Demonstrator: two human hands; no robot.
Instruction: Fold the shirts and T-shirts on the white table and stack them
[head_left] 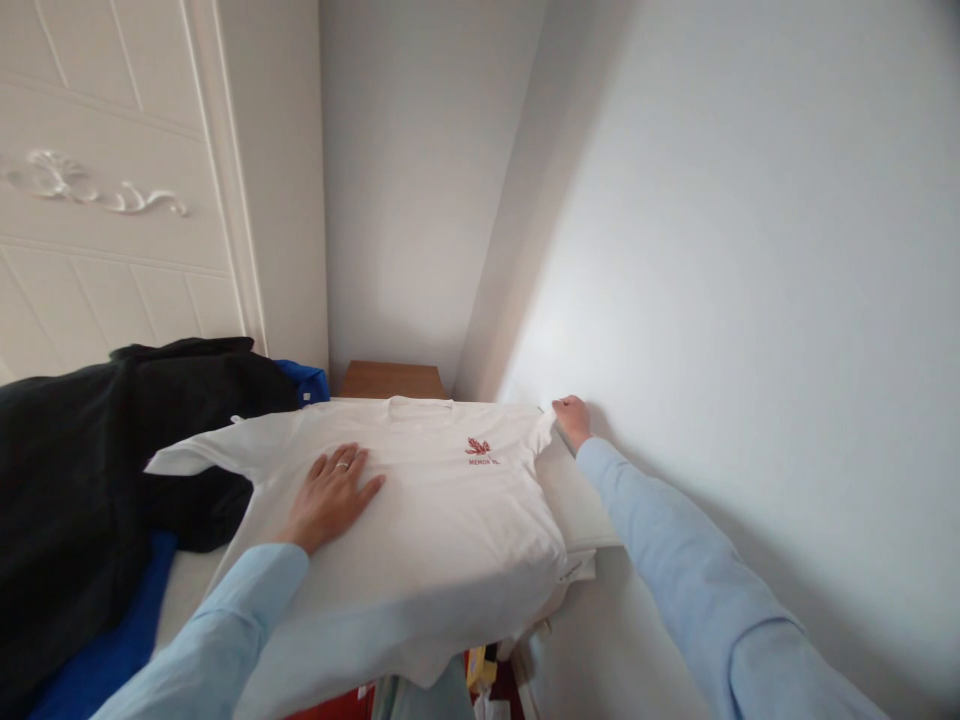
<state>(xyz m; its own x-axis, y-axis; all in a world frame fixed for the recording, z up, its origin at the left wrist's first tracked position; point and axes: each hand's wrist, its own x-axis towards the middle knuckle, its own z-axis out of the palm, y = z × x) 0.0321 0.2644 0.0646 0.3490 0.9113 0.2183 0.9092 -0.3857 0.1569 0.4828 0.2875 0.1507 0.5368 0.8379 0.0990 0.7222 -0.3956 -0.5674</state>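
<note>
A white T-shirt [420, 510] lies spread face up over a white surface, its collar at the far side and its lower part hanging over the near edge. A small red print with lettering marks its chest. My left hand [334, 495] rests flat on the shirt's left chest, fingers spread, a ring on one finger. At the far right, my right hand [572, 420] is closed on the end of the shirt's sleeve, close to the wall. The sleeve on the left reaches over dark clothing.
Black clothing [67, 470] and blue cloth [112, 640] are heaped at the left. Behind them stands a cream wardrobe [150, 120] with carved trim. A brown wooden box-like piece [394, 379] sits in the corner. The grey wall [750, 250] runs close along the right.
</note>
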